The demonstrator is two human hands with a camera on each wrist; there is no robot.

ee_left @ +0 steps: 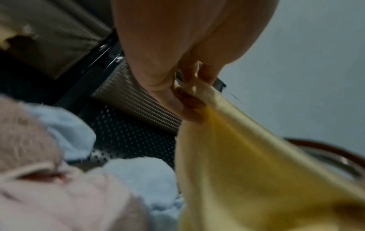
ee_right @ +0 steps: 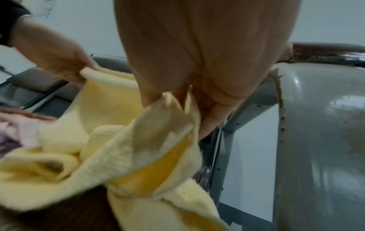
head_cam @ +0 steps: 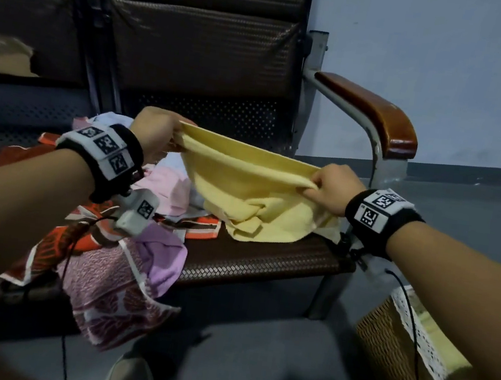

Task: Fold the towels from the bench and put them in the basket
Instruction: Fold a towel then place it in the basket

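A yellow towel (head_cam: 243, 182) hangs stretched between both hands above the bench seat (head_cam: 265, 262), its lower part bunched on the seat. My left hand (head_cam: 158, 133) pinches one top corner, seen close in the left wrist view as the yellow towel (ee_left: 247, 164) under my left hand (ee_left: 187, 101). My right hand (head_cam: 329, 187) grips the other top edge; in the right wrist view my right hand (ee_right: 197, 101) holds the yellow towel (ee_right: 138, 140). A wicker basket (head_cam: 388, 345) with a lace rim stands on the floor at lower right.
A heap of other towels lies on the seat's left: pink (head_cam: 167, 185), lilac (head_cam: 164, 255), red patterned (head_cam: 84, 231), light blue (ee_left: 142, 175). The bench's wooden armrest (head_cam: 377, 111) rises at right. My shoes (head_cam: 129, 378) are on the grey floor.
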